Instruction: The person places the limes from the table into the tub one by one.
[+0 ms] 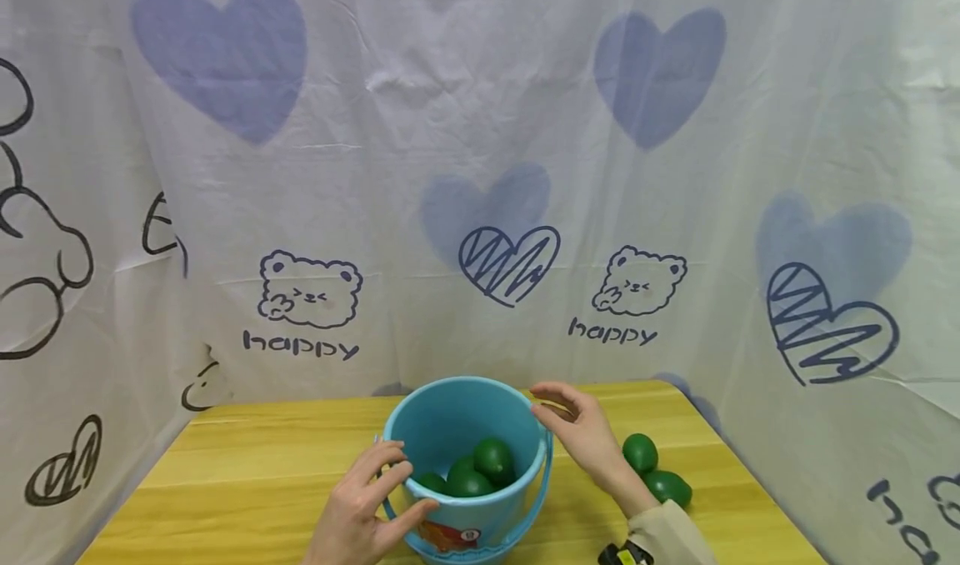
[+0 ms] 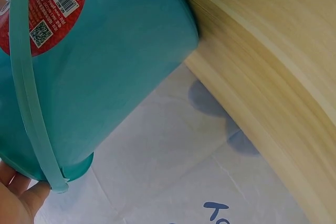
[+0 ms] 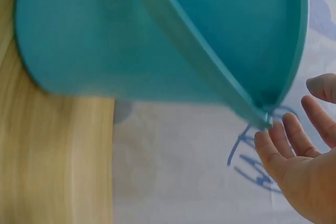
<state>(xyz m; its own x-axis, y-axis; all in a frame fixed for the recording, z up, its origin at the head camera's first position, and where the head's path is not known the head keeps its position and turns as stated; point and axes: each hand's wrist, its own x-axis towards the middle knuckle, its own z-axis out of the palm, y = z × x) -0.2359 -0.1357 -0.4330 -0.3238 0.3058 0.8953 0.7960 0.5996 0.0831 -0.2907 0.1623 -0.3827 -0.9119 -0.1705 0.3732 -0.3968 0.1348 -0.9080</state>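
Note:
A light-blue bucket with a handle stands upright on the table, with several dark green fruits, like limes, inside. My left hand is at the bucket's left front rim, fingers and thumb spread apart and touching the edge. In the left wrist view, its thumb lies by the pivot of the bucket handle. At the right rim is my right hand, its thumb apart from the fingers and nothing held. The right wrist view shows its fingertips close beside the handle pivot; whether they touch is unclear.
Two more green fruits lie on the yellow wood-grain table, right of my right forearm. A white curtain printed with hearts and bears hangs behind the table and along both sides. A red label is on the bucket.

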